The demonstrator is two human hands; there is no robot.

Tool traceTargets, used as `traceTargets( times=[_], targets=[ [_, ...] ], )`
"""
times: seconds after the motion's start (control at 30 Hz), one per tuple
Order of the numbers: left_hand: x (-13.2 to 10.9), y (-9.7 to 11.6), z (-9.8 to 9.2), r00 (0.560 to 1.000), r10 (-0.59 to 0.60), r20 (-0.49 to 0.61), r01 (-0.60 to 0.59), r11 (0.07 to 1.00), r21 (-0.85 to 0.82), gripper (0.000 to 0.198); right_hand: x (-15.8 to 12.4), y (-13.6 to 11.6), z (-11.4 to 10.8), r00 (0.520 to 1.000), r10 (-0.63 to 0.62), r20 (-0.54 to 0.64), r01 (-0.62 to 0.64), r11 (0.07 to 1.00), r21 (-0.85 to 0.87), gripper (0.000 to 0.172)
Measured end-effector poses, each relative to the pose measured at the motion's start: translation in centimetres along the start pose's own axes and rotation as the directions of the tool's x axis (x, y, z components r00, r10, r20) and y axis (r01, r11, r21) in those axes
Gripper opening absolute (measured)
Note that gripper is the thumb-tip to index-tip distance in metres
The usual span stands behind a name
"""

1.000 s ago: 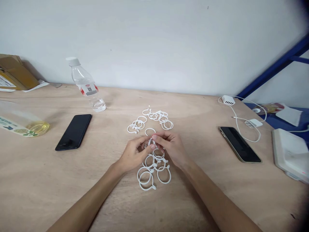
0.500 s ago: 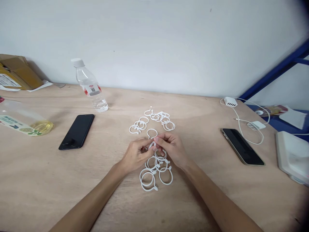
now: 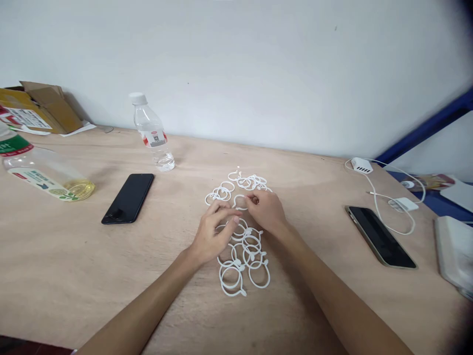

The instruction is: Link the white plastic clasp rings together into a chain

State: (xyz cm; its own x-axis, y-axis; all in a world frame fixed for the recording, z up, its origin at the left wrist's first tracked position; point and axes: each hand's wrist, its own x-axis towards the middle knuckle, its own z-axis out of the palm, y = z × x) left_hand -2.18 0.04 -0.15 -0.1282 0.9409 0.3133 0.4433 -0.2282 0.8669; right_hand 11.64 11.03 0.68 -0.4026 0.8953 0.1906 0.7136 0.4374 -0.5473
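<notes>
White plastic curtain rings lie on the wooden table in groups. My right hand pinches the edge of a single open ring between thumb and fingertips, just above or on the tabletop. To its left, my left hand has its fingers apart and holds nothing. It hovers over the upper part of the near cluster of rings, partly hiding it. Beyond my hands are a small left group of rings and a far right group, the latter partly covered by my right hand.
A clear water bottle and a black phone are at left, beside a tilted bottle with yellow liquid and a cardboard box. At right lie another phone, a white charger with cable and a white container.
My hands were together over a ring; now they are apart. My left hand has opened, and my right has moved forward to the single ring. The view has shifted slightly left.
</notes>
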Motion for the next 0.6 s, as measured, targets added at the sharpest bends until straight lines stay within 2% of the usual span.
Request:
traceTargets(
  times=[0.03, 0.1, 0.17, 0.2, 0.27, 0.37, 0.47, 0.6],
  targets=[
    [0.0, 0.0, 0.1, 0.998, -0.020, -0.053, 0.021, 1.000, 0.011, 0.023, -0.6, -0.2, 0.0, 0.998, 0.024, -0.055, -0.018, 0.995, 0.096, 0.017],
    [0.0, -0.1, 0.4, 0.994, -0.042, -0.096, 0.043, 0.999, 0.008, 0.039, -2.0, -0.8, 0.1, 0.988, 0.099, -0.117, -0.058, 0.948, 0.311, 0.017],
    [0.0, -0.2, 0.6, 0.997, -0.028, -0.077, 0.026, 0.999, -0.023, 0.058, -3.6, -1.6, 0.1, 0.981, 0.185, -0.061, -0.130, 0.854, 0.504, 0.019],
    [0.0, -0.2, 0.7, 0.998, -0.007, -0.059, 0.005, 0.999, -0.036, 0.062, -4.2, -2.0, 0.1, 0.977, 0.213, -0.006, -0.169, 0.795, 0.583, 0.019],
    [-0.1, -0.2, 0.7, 0.997, 0.060, -0.041, -0.061, 0.998, -0.024, 0.057, -5.1, -2.8, 0.0, 0.966, 0.234, 0.108, -0.241, 0.675, 0.697, 0.018],
    [-0.3, -0.2, 0.6, 0.981, 0.183, -0.065, -0.180, 0.982, 0.052, 0.047, -5.5, -3.7, -0.1, 0.958, 0.221, 0.180, -0.278, 0.584, 0.762, 0.017],
    [-0.5, 0.0, 0.4, 0.968, 0.244, -0.055, -0.237, 0.966, 0.105, 0.050, -5.6, -4.0, -0.2, 0.960, 0.218, 0.176, -0.274, 0.590, 0.760, 0.017],
    [-0.5, 0.3, 0.2, 0.974, 0.219, -0.049, -0.212, 0.969, 0.129, 0.039, -5.7, -3.8, -0.2, 0.963, 0.184, 0.197, -0.270, 0.634, 0.725, 0.020]
  ],
)
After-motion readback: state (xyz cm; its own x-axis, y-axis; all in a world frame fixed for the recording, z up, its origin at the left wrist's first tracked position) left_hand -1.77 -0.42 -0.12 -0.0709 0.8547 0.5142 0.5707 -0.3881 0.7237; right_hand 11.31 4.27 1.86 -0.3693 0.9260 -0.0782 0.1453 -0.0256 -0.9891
